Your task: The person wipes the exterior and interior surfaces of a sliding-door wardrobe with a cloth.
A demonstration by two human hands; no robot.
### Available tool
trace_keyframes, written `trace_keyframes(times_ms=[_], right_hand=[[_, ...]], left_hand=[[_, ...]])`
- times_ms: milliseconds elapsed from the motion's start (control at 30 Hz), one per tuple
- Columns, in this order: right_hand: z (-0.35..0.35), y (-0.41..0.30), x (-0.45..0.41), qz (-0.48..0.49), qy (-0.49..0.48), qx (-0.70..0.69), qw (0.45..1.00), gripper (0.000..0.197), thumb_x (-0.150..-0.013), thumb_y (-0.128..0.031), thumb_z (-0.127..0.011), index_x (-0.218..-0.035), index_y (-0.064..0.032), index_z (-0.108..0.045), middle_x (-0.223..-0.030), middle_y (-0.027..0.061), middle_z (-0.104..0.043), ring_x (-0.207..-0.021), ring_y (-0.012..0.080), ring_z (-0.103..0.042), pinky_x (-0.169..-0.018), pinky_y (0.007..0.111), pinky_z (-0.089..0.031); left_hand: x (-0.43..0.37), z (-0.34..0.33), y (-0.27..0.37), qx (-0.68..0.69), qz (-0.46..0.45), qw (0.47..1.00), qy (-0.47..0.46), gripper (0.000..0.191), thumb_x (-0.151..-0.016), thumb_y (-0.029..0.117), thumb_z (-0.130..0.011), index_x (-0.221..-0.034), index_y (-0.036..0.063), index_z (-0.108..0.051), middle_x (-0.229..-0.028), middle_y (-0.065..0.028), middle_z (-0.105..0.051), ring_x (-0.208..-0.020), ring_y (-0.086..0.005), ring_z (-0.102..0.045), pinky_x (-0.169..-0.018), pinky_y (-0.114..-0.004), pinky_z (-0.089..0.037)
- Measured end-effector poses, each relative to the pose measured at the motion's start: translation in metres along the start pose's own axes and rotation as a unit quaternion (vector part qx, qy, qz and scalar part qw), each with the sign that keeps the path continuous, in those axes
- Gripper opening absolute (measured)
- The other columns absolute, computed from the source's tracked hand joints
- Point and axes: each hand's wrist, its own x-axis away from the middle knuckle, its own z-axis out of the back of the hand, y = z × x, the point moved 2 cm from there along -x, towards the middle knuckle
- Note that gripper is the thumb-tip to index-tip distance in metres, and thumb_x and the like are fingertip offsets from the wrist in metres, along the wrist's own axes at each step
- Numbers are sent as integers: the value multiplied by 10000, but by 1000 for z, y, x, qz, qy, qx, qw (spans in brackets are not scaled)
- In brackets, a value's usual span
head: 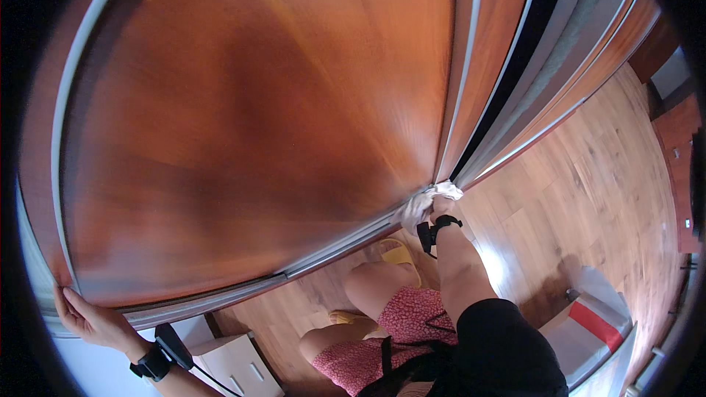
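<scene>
A glossy wooden sliding door panel (248, 121) with metal edging fills the left and middle of the view. At its lower left corner my left hand (88, 314) rests with its fingertips on the vertical edge strip. My right hand (443, 207) is on a crumpled white cloth (419, 207), at the lower right corner of the panel, where the metal floor track (336, 251) meets the door frame. The cloth touches the track and hides part of my fingers. A black strap with a small device sits on each wrist.
Wood flooring (535, 193) runs along the track. A white drawer cabinet (237, 369) stands at the lower left, and a grey box with a red band (595, 322) at the lower right. Reddish wooden furniture (675, 176) lines the far right. Yellow slippers (398, 253) are on my feet.
</scene>
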Motion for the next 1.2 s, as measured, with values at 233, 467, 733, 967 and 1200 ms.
trace_keyframes(times_ms=[233, 467, 733, 967, 1200], right_hand=[[5, 7, -19, -69, -58, -165, 982, 184, -838, -129, -483, -986, -82, -581, -897, 84, -593, -826, 211, -564, -695, 346, -469], [-8, 30, -67, -71, -139, -220, 963, 261, -755, 65, -441, -977, -26, -543, -864, 107, -583, -824, 262, -591, -702, 396, -508], [13, -28, 41, 72, -271, -294, 914, 393, -769, 89, -437, -1126, -73, -407, -985, 89, -537, -916, 242, -557, -756, 403, -493], [17, -105, 149, 214, -136, -280, 926, 397, -778, 83, -465, -1130, -79, -377, -940, 55, -507, -728, 151, -499, -598, 299, -435], [32, -201, 270, 542, -150, -282, 777, 573, -762, 114, -457, -1289, -53, -306, -1200, 113, -445, -1080, 204, -461, -894, 326, -403]], left_hand=[[1, 1, 7, -38, 0, 999, 19, 328, -926, 167, -507, -1163, -58, -507, -1179, -147, -540, -1024, -198, -532, -883, -296, -443], [-1, 1, 3, -6, 17, 1000, 17, 327, -921, 158, -511, -1164, -61, -511, -1160, -147, -547, -1001, -200, -537, -877, -303, -443], [2, 8, -21, 13, -11, 999, 28, 282, -915, 133, -519, -1116, -64, -546, -1130, -146, -552, -1004, -192, -524, -905, -300, -409], [0, -5, -12, -60, -105, 992, -44, 269, -915, 128, -512, -1145, -2, -563, -1122, -126, -564, -1013, -211, -522, -909, -320, -391], [-7, 0, 17, -65, -127, 987, -71, 265, -867, 46, -530, -1127, 27, -582, -1112, -133, -578, -1040, -262, -543, -913, -334, -411]])
